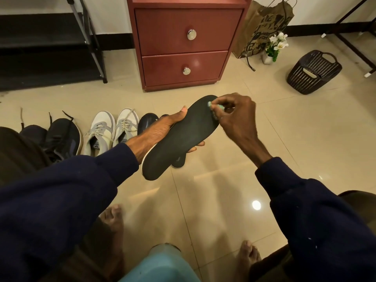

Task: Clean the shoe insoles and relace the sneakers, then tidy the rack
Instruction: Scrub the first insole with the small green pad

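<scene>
Shiny cream floor tiles [223, 190] lie under you. Above them you hold up a long flat black foam insole [179, 137]. Your left hand [162, 129] grips its middle, thumb on top. Your right hand [236, 115] pinches a small green pad [215, 107] and presses it on the toe end. So you look to be at the cleaning step. White sneakers [103, 129] and black sneakers [61, 137] wait in a row, laces loose. Relacing, and tidying the black metal rack [89, 37], look not yet done.
</scene>
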{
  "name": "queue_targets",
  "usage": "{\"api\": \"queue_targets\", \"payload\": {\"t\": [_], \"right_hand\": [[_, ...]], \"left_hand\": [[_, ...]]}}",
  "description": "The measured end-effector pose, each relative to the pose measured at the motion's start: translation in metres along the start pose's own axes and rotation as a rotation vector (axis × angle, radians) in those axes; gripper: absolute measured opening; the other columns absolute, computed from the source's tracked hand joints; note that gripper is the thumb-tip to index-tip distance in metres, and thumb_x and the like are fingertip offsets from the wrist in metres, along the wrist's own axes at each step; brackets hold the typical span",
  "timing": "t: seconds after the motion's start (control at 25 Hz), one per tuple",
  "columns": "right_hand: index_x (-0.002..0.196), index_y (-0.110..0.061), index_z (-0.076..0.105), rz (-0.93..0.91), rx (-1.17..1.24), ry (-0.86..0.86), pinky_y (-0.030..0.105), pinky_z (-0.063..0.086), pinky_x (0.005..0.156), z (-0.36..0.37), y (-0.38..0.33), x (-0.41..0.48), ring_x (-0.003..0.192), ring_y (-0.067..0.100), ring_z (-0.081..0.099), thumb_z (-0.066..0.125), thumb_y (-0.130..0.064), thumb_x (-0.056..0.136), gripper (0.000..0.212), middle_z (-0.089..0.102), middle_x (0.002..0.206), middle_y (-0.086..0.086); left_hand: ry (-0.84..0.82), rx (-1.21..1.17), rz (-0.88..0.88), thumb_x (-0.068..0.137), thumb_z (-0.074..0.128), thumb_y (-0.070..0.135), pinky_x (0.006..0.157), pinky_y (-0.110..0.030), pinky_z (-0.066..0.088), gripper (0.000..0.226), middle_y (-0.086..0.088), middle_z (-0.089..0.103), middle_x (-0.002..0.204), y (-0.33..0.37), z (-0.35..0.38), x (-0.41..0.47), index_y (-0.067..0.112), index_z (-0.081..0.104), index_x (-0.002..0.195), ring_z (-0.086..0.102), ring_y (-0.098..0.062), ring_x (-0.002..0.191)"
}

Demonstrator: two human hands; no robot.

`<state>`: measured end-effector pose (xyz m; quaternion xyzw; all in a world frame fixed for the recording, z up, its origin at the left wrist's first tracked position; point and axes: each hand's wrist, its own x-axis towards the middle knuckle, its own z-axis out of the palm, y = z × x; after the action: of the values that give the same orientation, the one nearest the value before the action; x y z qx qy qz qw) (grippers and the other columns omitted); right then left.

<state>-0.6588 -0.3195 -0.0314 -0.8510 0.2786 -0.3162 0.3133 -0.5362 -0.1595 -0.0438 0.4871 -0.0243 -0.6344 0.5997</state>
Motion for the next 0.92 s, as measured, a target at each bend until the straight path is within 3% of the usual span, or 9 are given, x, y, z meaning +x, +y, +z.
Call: {"api": "queue_targets", "payload": {"t": [0.16, 0.4, 0.44, 0.6, 0.8, 0.84, 0.92], "right_hand": [[0.088, -0.015, 0.08, -0.195, -0.037, -0.334, 0.012, 0.049, 0.062, 0.004, -0.018, -0.015, 0.074, 0.004, 0.063, 0.081, -0.01, 0.08, 0.009, 0.069, 0.085, -0.004], [0.09, -0.015, 0.079, 0.011, -0.114, 0.102, 0.014, 0.052, 0.066, -0.011, 0.011, 0.013, 0.076, 0.004, 0.062, 0.075, -0.012, 0.084, 0.007, 0.072, 0.087, -0.001], [0.09, -0.015, 0.079, -0.004, -0.07, 0.073, 0.011, 0.05, 0.066, -0.006, 0.006, 0.007, 0.077, 0.003, 0.062, 0.076, -0.014, 0.084, 0.007, 0.072, 0.088, -0.001], [0.087, -0.017, 0.08, -0.102, 0.022, -0.325, 0.012, 0.049, 0.063, -0.002, -0.013, -0.011, 0.075, 0.003, 0.065, 0.081, -0.014, 0.081, 0.006, 0.071, 0.084, -0.005], [0.088, -0.014, 0.079, 0.031, -0.118, 0.036, 0.015, 0.054, 0.064, -0.02, 0.008, 0.018, 0.073, 0.005, 0.064, 0.076, -0.009, 0.083, 0.008, 0.071, 0.082, -0.005], [0.088, -0.015, 0.079, 0.025, -0.094, 0.058, 0.013, 0.052, 0.064, -0.016, 0.005, 0.014, 0.075, 0.006, 0.065, 0.075, -0.009, 0.083, 0.008, 0.07, 0.082, -0.006], [0.087, -0.016, 0.08, -0.034, -0.001, -0.059, 0.012, 0.05, 0.066, -0.004, -0.008, 0.001, 0.077, 0.005, 0.066, 0.076, -0.011, 0.082, 0.008, 0.071, 0.083, -0.007]], "left_hand": [[0.0, -0.007, -0.011, 0.1, 0.055, 0.05, 0.082, -0.052, 0.059, 0.057, -0.026, 0.069, 0.125, -0.002, 0.002, 0.001, 0.005, 0.062, 0.135, 0.069, -0.044, 0.105], [-0.031, 0.001, -0.047, 0.099, 0.054, 0.052, 0.088, -0.052, 0.054, 0.057, -0.025, 0.068, 0.128, -0.004, 0.001, 0.004, 0.005, 0.064, 0.13, 0.067, -0.043, 0.112], [-0.031, 0.01, -0.051, 0.1, 0.054, 0.051, 0.086, -0.052, 0.056, 0.056, -0.025, 0.068, 0.126, -0.004, 0.001, 0.004, 0.005, 0.065, 0.128, 0.068, -0.043, 0.11], [-0.008, 0.027, -0.031, 0.098, 0.056, 0.052, 0.083, -0.052, 0.058, 0.057, -0.028, 0.068, 0.125, -0.005, -0.001, 0.005, 0.005, 0.064, 0.129, 0.068, -0.045, 0.108], [-0.021, 0.002, -0.051, 0.098, 0.055, 0.052, 0.087, -0.052, 0.055, 0.059, -0.026, 0.067, 0.129, -0.004, 0.002, 0.005, 0.004, 0.063, 0.132, 0.066, -0.044, 0.113], [-0.019, 0.004, -0.052, 0.098, 0.055, 0.052, 0.086, -0.052, 0.054, 0.057, -0.025, 0.068, 0.127, -0.004, 0.002, 0.005, 0.004, 0.064, 0.129, 0.066, -0.044, 0.113], [-0.002, 0.011, -0.058, 0.099, 0.056, 0.05, 0.083, -0.053, 0.056, 0.054, -0.026, 0.069, 0.124, -0.003, 0.002, 0.003, 0.005, 0.065, 0.127, 0.067, -0.044, 0.113]]}}
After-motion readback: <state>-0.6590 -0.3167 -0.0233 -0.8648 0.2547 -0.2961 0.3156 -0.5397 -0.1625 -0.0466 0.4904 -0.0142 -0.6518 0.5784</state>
